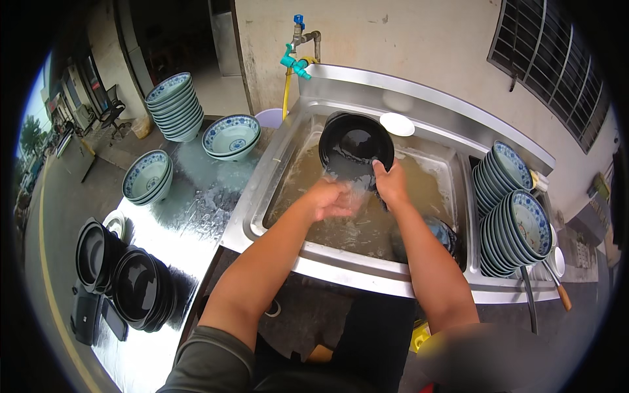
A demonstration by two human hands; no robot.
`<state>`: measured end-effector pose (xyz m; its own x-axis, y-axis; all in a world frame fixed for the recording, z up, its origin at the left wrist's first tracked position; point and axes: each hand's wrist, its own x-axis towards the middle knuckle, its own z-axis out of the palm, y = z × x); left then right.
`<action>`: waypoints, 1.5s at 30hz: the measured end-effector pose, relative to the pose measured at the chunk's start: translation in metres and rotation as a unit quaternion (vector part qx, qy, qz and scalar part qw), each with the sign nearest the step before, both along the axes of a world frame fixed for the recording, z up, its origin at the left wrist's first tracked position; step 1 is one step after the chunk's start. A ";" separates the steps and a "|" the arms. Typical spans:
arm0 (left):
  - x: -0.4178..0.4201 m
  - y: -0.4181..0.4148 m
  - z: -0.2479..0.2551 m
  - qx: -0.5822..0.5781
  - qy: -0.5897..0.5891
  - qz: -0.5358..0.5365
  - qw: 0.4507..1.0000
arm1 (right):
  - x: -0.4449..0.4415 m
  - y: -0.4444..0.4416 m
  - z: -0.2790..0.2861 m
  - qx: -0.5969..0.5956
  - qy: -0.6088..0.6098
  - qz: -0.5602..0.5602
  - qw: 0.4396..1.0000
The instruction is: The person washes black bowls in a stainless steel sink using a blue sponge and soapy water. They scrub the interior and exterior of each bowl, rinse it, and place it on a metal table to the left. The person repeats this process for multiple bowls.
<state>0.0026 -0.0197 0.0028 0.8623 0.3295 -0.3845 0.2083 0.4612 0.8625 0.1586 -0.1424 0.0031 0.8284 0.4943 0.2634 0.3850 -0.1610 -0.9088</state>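
My right hand (391, 182) grips the rim of a black bowl (356, 135), thumb on the inside. The bowl is tilted over the stainless steel sink (314, 250), and water runs off its lower edge. Just below, my left hand (335, 199) is blurred in the splashing water, fingers apart, with nothing visible in it. A dark scrap (381, 200), too unclear to name, shows beneath my right hand. Cloudy brown water (422, 179) fills the basin. Partly hidden by my right forearm, a dark rounded vessel (440, 233) sits in the water. A white plate (397, 124) rests at the back.
Stacked blue-patterned bowls (516, 231) crowd the right compartment, with handles jutting forward. More patterned bowls (174, 108) and black bowls (140, 290) stand on the metal table (196, 211) at left, near a phone (114, 319). A tap (297, 64) is above the sink's back left corner.
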 end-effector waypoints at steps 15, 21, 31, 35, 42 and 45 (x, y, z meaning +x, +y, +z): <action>0.010 0.008 -0.007 0.174 -0.122 0.220 0.952 | -0.011 -0.013 0.028 0.055 -0.239 -0.039 0.969; 0.006 0.025 -0.011 0.449 -0.037 0.311 0.837 | -0.010 -0.014 0.032 -0.012 -0.222 -0.036 0.974; -0.007 -0.007 0.024 0.027 -0.123 0.100 0.987 | 0.016 -0.010 -0.003 0.085 0.160 0.130 0.975; -0.007 0.001 0.021 0.105 -0.145 0.176 0.968 | -0.003 -0.015 0.019 -0.054 0.058 0.153 0.985; -0.009 -0.002 0.029 0.072 -0.147 0.176 0.971 | -0.010 -0.009 0.000 0.073 -0.027 0.172 0.982; -0.013 0.008 0.025 0.036 -0.150 0.153 0.976 | -0.005 -0.015 0.013 -0.030 0.077 0.189 0.979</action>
<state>-0.0103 -0.0120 0.0278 0.7892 0.6065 -0.0968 -0.1959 0.3980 0.8962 0.1535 -0.1577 0.0158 0.6111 0.7836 0.1120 0.2871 -0.0876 -0.9539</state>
